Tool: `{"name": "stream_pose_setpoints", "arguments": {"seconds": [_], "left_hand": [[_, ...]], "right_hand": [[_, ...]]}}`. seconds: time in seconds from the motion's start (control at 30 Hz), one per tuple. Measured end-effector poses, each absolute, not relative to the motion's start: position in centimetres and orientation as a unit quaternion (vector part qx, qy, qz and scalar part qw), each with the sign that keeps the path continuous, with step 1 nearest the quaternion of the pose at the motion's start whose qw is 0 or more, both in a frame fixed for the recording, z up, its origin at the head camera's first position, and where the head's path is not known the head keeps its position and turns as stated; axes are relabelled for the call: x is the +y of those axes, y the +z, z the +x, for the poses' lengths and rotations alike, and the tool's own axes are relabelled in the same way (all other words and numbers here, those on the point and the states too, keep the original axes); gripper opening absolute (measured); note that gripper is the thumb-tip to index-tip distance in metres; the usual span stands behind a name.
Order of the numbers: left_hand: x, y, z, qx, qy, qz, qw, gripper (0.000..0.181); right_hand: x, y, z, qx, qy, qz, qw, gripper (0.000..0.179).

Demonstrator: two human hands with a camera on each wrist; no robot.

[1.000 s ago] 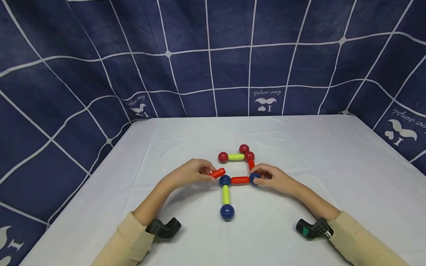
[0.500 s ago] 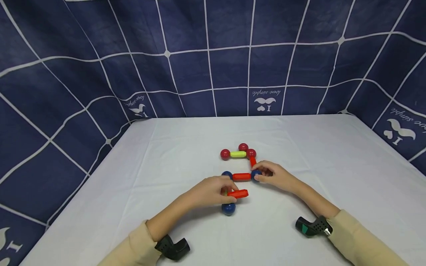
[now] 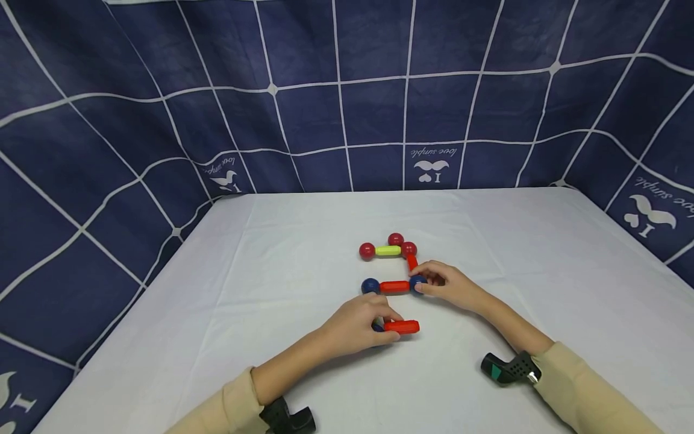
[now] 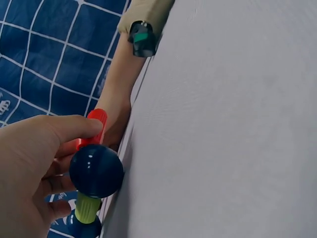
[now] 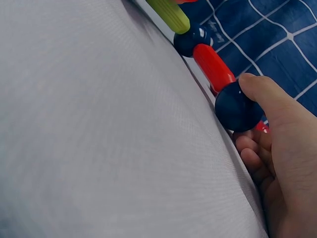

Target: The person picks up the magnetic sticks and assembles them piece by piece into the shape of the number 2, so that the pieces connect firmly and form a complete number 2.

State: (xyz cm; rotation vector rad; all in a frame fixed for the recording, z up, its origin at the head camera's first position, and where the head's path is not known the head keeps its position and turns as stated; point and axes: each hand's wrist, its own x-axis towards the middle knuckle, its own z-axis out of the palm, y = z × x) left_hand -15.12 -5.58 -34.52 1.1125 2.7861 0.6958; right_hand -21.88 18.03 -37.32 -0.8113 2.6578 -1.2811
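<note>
Thumb and fingers of my left hand (image 3: 352, 328) pinch a red rod (image 3: 402, 327), pointing right. In the left wrist view, its near end meets a dark blue ball (image 4: 96, 171), from which a yellow-green rod (image 4: 87, 208) runs to another blue ball; the hand mostly covers this part in the head view. My right hand (image 3: 454, 290) grips the right-hand blue ball (image 5: 238, 106) between thumb and fingers. A red rod (image 3: 394, 287) links that ball to the left blue ball (image 3: 370, 286). A second red rod (image 3: 412, 263) leads back from the right-hand ball to a red ball (image 3: 409, 249).
At the back of the structure, a yellow-green rod (image 3: 388, 251) joins a red ball (image 3: 367, 251) to the one at the corner. Another red ball (image 3: 396, 240) sits just behind. White cloth (image 3: 271, 253) covers the table; a blue checked curtain (image 3: 374, 108) surrounds it.
My left hand has carried the red rod from beside the left blue ball toward me and rightward, to the near blue ball. My right hand stays on its ball; the structure shifted slightly back.
</note>
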Motion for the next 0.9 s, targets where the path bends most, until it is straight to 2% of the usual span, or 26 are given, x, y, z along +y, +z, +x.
{"name": "stream_pose_setpoints", "arguments": {"seconds": [0.2,0.57,0.9], "left_hand": [[-5.7,-35.0,-15.2,0.901,0.209,0.379,0.009,0.023],[-5.9,-36.0,-15.7,0.883,0.141,0.446,-0.044,0.024],[-6.1,-36.3,-16.0,0.877,0.152,0.454,-0.051,0.023]], "right_hand": [[17.5,-35.6,-20.8,0.869,-0.417,-0.263,0.042,0.028],[18.2,-38.2,-22.7,0.872,-0.417,-0.254,0.033,0.031],[17.8,-37.5,-22.0,0.874,-0.415,-0.249,0.033,0.031]]}}
